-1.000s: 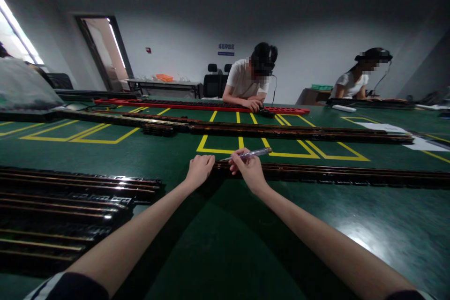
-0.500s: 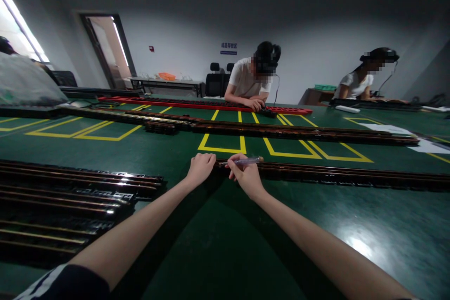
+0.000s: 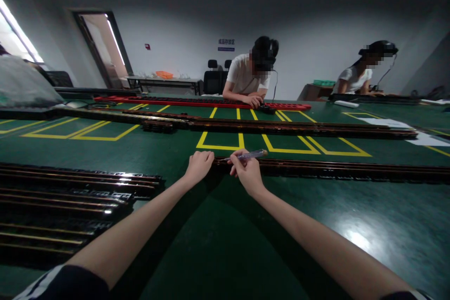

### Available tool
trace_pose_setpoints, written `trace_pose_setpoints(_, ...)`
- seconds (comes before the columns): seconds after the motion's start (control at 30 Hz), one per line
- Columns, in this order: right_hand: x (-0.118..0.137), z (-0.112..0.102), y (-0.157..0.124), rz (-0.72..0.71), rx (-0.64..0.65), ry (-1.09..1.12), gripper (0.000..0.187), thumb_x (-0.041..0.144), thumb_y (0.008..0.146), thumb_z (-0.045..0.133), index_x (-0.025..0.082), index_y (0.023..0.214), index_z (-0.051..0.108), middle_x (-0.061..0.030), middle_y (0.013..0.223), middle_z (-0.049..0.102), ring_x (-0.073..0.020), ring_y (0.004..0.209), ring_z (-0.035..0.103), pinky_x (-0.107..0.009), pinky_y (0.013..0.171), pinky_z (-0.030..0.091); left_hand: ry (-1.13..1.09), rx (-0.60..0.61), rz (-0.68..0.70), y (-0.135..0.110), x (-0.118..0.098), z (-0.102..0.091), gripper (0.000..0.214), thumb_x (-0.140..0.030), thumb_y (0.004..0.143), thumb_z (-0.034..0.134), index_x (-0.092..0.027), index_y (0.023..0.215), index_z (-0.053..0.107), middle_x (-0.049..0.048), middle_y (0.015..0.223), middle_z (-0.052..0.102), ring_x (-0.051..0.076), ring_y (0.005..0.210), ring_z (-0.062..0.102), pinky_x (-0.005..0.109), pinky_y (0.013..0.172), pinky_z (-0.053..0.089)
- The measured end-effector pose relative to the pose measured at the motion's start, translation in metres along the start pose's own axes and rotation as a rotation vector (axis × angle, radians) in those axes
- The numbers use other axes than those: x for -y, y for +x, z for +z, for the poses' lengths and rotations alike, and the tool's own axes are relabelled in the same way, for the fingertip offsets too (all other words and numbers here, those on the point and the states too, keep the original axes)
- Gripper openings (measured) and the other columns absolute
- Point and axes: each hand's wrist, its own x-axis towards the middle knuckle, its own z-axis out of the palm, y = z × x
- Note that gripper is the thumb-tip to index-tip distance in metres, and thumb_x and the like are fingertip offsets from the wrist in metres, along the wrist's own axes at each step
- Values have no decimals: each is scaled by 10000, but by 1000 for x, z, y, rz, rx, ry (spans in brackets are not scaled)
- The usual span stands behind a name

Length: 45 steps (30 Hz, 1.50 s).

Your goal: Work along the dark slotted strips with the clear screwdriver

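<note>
My right hand (image 3: 247,171) is closed around a clear-handled screwdriver (image 3: 250,155), whose tip points left at the near end of a long dark rail (image 3: 337,171) lying on the green table (image 3: 218,243). My left hand (image 3: 198,165) is curled into a loose fist and rests against the left end of that rail, right beside the screwdriver tip. Whether it grips the rail end I cannot make out.
A stack of several dark rails (image 3: 70,197) lies at the left. More long rails (image 3: 281,127) and a red rail (image 3: 197,102) cross the table farther back. A person in white (image 3: 248,79) works opposite; another person (image 3: 355,77) sits at the right. Yellow floor-style markings (image 3: 225,143) are on the table.
The screwdriver handle dipped flat, then rose again, tilting up to the right. Both hands stay at the rail's left end; the view shifted slightly.
</note>
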Motion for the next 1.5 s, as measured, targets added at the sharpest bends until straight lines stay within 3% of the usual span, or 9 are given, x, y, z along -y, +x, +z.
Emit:
trace_pose_setpoints(0.27,2,-4,0,-10,71,-16,153,332,815,555,193,766,511,-7,718,626,-101,477,559,-215,422,446,-25,-3,6,0,2,1,417,-322,903,261,-184,641,554,41,754,647,194,759,583,349,777,427)
trace_pose_setpoints(0.8,-2,-4,2,34,32,38,227,408,801,585,192,768,524,-11,696,641,-105,453,571,-210,392,439,8,0,8,0,-1,-1,414,-303,902,262,-183,661,576,50,774,659,199,762,587,355,778,435)
trace_pose_setpoints(1.0,1,-15,0,-5,87,24,254,437,793,603,188,787,553,-31,749,663,-103,461,570,-216,399,446,-15,0,-15,-1,0,-1,400,-309,901,283,-182,706,609,48,801,669,197,804,593,342,792,439)
trace_pose_setpoints(1.2,4,-28,-3,54,117,5,294,471,760,627,185,805,576,-39,801,676,-102,484,578,-231,434,467,-52,4,-25,-2,2,0,385,-318,890,303,-181,690,602,43,788,665,194,803,590,342,805,442)
trace_pose_setpoints(1.5,3,-31,-4,88,80,-2,301,479,765,615,183,805,578,-37,785,682,-102,479,593,-217,412,451,-65,6,-5,-2,2,2,411,-337,898,276,-182,675,585,43,761,653,192,781,585,337,799,438)
